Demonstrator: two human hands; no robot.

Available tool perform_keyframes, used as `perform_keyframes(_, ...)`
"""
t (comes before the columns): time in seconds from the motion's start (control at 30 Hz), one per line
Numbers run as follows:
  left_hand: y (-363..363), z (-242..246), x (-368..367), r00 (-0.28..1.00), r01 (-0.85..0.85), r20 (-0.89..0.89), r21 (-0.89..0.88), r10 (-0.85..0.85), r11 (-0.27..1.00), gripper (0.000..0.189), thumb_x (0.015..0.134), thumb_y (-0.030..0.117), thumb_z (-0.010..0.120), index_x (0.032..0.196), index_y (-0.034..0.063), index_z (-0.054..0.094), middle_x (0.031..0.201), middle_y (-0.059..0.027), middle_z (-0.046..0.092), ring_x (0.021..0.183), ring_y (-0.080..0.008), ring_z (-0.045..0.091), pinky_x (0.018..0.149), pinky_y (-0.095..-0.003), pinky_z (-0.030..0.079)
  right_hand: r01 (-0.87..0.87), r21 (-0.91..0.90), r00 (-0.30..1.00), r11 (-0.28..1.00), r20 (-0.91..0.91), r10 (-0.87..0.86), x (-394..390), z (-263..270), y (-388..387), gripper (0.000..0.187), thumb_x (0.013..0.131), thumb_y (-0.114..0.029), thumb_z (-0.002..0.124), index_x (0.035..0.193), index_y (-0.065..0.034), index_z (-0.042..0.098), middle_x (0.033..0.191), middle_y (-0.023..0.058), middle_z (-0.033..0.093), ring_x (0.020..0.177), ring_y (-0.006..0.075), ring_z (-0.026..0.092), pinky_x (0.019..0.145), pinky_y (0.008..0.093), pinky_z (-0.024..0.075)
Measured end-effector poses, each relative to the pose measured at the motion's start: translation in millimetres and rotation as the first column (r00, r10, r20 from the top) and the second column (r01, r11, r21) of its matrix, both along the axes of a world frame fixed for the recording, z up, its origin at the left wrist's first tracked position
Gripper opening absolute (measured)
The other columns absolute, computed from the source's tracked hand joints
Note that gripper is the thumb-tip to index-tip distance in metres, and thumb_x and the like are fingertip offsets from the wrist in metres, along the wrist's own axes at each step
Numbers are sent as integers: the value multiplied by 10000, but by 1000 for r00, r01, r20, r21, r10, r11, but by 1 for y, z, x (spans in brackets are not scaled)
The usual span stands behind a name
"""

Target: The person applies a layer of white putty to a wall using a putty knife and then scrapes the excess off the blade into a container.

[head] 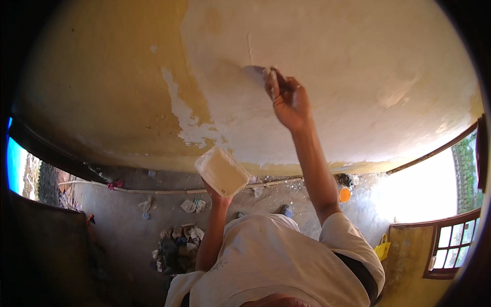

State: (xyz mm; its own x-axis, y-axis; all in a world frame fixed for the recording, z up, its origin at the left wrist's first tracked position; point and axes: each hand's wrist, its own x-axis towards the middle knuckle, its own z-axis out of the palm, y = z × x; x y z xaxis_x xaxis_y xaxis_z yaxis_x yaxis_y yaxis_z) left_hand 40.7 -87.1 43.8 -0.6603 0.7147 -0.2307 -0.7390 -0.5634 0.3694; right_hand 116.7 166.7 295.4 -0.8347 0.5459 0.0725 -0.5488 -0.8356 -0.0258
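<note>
My right hand (pixel 287 98) is raised against the wall (pixel 345 57), gripping a putty knife (pixel 254 70) whose dark blade lies at the wall surface. A thin raised line of filler (pixel 250 49) runs along the wall just beyond the blade. Lower down, my left hand (pixel 221 199) supports a shallow rectangular plastic tub (pixel 222 172) from beneath. Its inside is pale, with whitish residue on the rim. Much of the wall has a smooth off-white coat, while the left part shows yellow paint with a jagged white patch (pixel 180 111).
A long bamboo pole (pixel 165 192) lies on the floor along the wall's foot. Behind my left arm is a heap of rubbish (pixel 178 247). An orange bucket (pixel 344 195) and a yellow bag (pixel 382 247) stand to the right, near a bright doorway (pixel 422 184) and a framed window (pixel 452 245).
</note>
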Motion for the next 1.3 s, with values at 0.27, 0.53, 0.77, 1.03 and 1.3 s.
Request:
perform_keyframes(0.27,9,-8,7,997,75,25,62,-77,995,622,1015,625,377,1470,210,468,1414,-11,560,1270,-257,564,1060,-483,480,313,227,844,922,-512,-161,82,138,10,345,1045,-38,372,1239,222,488,1290,314,511,1300,363,516,1068,345,568)
perform_keyframes(0.53,6,-12,14,1000,13,12,-28,-13,1000,622,1019,628,361,1472,215,466,1430,-6,546,1284,-257,551,1076,-484,463,224,152,968,963,78,-238,30,14,-51,265,991,-9,490,1120,219,530,1215,307,564,1198,326,600,1006,293,594)
perform_keyframes(0.77,-9,-27,6,1000,23,-10,-44,-23,999,622,1016,637,367,1466,220,471,1425,-3,545,1290,-252,544,1073,-488,461,-74,-30,988,997,-140,69,-33,32,-12,333,996,-30,365,1156,224,510,1206,302,560,1142,369,596,984,352,599)
perform_keyframes(1.03,-14,-29,4,1000,-28,-15,-2,28,1000,646,1003,655,373,1469,216,464,1408,-14,559,1279,-263,554,1061,-496,471,194,87,693,977,-717,-74,96,112,35,336,1032,-78,387,1279,120,497,1197,208,525,1085,283,566,976,416,549)
perform_keyframes(1.3,-6,-3,16,994,-108,-38,-71,105,992,607,1018,619,366,1455,213,476,1384,-19,576,1252,-265,574,1055,-494,480,59,173,955,983,-296,-5,34,55,-50,327,998,-11,455,1227,223,448,1130,238,570,1016,247,623,929,270,587)
